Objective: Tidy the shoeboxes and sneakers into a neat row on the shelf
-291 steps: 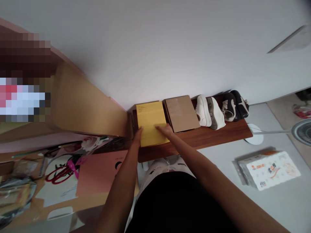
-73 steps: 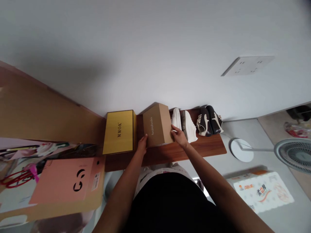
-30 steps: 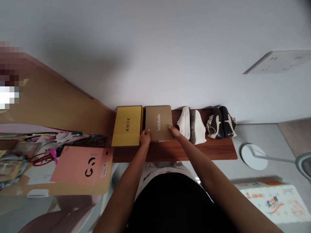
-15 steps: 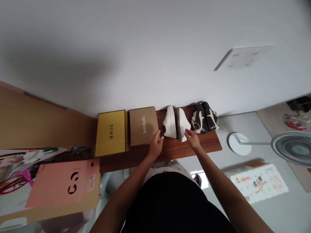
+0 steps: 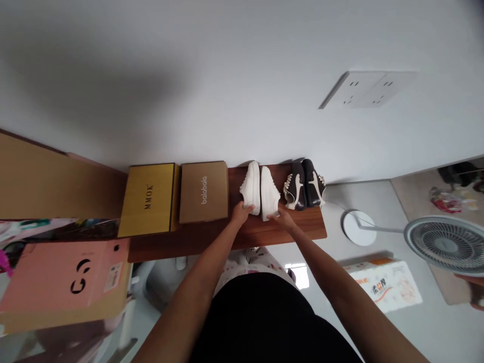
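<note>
Two white sneakers stand side by side, soles facing each other, on a dark reddish-brown wooden shelf (image 5: 260,231). My left hand (image 5: 242,213) grips the heel end of the left white sneaker (image 5: 250,186). At the heel of the right white sneaker (image 5: 269,194), my right hand (image 5: 282,219) has its fingers closed on the shoe. Just to the right sits a pair of dark brown sneakers (image 5: 305,184) with cream trim, apart from my right hand. Left of my hands lies a brown balabala shoebox (image 5: 204,194).
A yellow MMOK box (image 5: 147,201) stands at the shelf's left, near a pink box (image 5: 56,277). The white wall (image 5: 227,101) with a socket panel (image 5: 370,89) rises behind. On the floor at right are a fan (image 5: 449,244) and a white printed package (image 5: 385,286).
Both hands have closed on the white sneakers. The right one, tilted with its sole showing before, now stands straighter and closer to the left one. The view has shifted slightly right.
</note>
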Tool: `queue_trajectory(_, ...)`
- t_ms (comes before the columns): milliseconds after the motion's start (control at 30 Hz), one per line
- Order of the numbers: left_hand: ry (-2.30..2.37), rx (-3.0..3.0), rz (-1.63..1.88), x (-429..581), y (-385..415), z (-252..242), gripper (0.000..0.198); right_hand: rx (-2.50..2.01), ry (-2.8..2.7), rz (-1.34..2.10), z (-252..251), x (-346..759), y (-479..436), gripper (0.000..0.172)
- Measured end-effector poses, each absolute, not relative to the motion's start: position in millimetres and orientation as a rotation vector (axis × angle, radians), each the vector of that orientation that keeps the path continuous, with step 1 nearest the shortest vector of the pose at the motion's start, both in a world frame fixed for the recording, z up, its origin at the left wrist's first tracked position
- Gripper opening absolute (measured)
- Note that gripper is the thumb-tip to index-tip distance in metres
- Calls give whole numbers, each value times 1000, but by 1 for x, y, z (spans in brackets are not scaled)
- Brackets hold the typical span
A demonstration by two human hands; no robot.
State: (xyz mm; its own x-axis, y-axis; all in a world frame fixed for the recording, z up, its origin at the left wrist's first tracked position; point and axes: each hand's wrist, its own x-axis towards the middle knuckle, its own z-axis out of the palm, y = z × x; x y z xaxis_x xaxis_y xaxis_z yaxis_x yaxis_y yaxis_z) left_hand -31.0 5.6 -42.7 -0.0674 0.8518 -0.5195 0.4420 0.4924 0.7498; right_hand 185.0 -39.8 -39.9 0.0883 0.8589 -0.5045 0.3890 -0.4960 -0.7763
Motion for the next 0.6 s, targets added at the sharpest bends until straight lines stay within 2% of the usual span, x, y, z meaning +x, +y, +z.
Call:
queue_trajectory(100, 1682, 1240, 509, -29, 8, -31, 24, -1843, -1292, 1401, -31, 189, -35, 52)
queue_trajectory(267, 1706, 1549, 324, -21, 11, -4, 22, -1820, -1632, 1260, -5, 198, -23, 37)
queue_trajectory(433, 1701, 1763, 166, -11, 3, 8, 14, -2000, -2117, 1036, 16, 197, -10, 24)
queue_trajectory(600, 1688, 1782, 159, -4, -1, 5, 14, -2024, -2520, 932, 21, 182, 2, 25)
